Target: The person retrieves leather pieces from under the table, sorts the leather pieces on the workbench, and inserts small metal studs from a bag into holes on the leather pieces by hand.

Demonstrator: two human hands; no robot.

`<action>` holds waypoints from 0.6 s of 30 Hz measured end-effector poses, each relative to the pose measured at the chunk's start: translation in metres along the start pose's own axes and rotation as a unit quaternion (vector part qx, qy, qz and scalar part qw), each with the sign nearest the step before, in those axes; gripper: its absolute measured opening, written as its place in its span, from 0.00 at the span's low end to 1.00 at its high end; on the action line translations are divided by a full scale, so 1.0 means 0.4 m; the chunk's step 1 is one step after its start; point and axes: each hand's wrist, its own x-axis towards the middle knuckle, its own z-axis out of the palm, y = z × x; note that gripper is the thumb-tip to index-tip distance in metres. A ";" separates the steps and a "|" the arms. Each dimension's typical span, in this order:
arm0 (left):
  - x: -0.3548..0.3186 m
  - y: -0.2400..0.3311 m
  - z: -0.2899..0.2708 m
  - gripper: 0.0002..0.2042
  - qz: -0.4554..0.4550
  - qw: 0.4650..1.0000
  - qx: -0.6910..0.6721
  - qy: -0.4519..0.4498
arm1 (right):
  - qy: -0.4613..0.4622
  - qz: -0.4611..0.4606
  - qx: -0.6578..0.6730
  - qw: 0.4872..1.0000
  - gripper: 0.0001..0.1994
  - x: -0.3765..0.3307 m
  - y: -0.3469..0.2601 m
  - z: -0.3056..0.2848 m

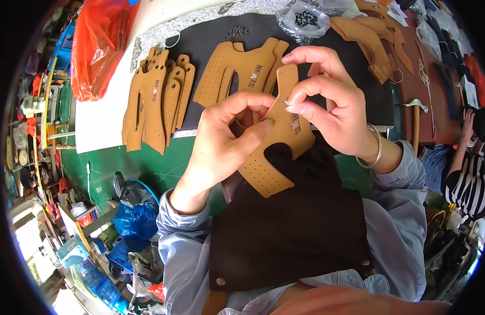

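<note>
The left hand (221,139) and right hand (329,100) hold one tan leather piece (276,152) in the air above the lap, in front of the table (103,123) edge.

- Left grip: thumb and fingers clamped on the piece near its middle.
- Right grip: thumb and forefinger pinched together on a small metal ring (287,103) at the upper strip of the piece. A bangle (376,152) sits on this wrist.

Handling, as judged: the piece looks thin, light and flexible, with perforated areas and a cut-out notch. It should bend easily, so hold it close to the working point, not by the free lower end.

On the table lie a stack (155,100) of like pieces, another piece (242,71) on a dark mat (205,39), and a clear bag (305,18) of small dark parts.
</note>
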 end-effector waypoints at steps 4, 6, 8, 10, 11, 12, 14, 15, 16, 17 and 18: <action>-0.003 0.003 0.003 0.11 0.017 1.000 -0.004 0.010 | -0.015 0.020 0.005 1.000 0.03 0.001 0.001 0.008; -0.005 0.002 0.003 0.11 0.011 1.000 -0.006 0.010 | -0.023 0.038 0.014 0.999 0.04 -0.006 0.010 0.010; -0.005 -0.002 0.001 0.11 0.040 0.998 0.054 0.009 | -0.028 0.056 0.021 0.998 0.05 -0.007 0.009 0.010; -0.007 -0.002 0.003 0.11 0.060 0.994 0.090 0.015 | -0.042 0.119 0.114 0.985 0.07 -0.007 -0.004 0.010; -0.009 0.000 0.004 0.11 0.079 0.988 0.127 0.024 | -0.039 0.119 0.110 0.986 0.07 -0.007 -0.011 0.012; -0.007 0.002 0.002 0.11 0.092 0.984 0.154 0.017 | -0.044 0.190 0.185 0.963 0.10 -0.005 -0.019 0.010; -0.009 0.007 0.006 0.11 0.088 0.983 0.159 0.012 | -0.066 0.212 0.178 0.959 0.11 -0.012 -0.012 0.006; -0.014 0.007 0.004 0.11 0.081 0.983 0.162 0.005 | -0.078 0.222 0.176 0.956 0.12 -0.013 -0.009 0.007; -0.015 0.009 0.007 0.11 0.075 0.984 0.159 0.002 | -0.103 0.213 0.140 0.961 0.10 -0.011 -0.010 0.001; -0.014 0.007 0.010 0.11 0.079 0.984 0.159 -0.003 | -0.128 0.205 0.105 0.965 0.07 -0.010 -0.012 -0.003; -0.015 0.002 0.015 0.11 0.079 0.987 0.142 0.002 | -0.114 0.190 0.071 0.973 0.05 -0.005 -0.021 0.001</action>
